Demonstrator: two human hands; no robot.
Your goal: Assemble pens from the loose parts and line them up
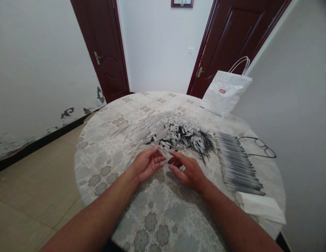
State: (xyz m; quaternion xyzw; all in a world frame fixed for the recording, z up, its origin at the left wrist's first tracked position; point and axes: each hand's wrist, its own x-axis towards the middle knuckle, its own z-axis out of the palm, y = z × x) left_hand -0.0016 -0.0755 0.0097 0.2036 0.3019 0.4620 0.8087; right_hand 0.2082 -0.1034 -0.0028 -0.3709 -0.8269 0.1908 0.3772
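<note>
At the centre of the frame, a person's bare left hand (148, 163) was palm-up, its fingers grasping a slim, whitish, translucent plastic tube (162, 153) near the thumb tip. The bare right hand (189, 171) faced it from just right of centre, thumb and index finger parted and curved around a gap; blur made it impossible to tell whether they touched the tube. The tube's long axis ran diagonally, from an upper-left end by the left thumb to a lower-right end pointing towards the right hand's fingers.

Just beyond the hands, at mid-frame, lay a loose heap of white and black plastic pen parts (176, 131). At right, a row of clear, dark-tipped pens (239, 162) lay side by side, slanting down to the right, beside black-framed eyeglasses (261, 147). All rested on a round tabletop (149, 222) covered in grey-and-beige floral cloth.
</note>
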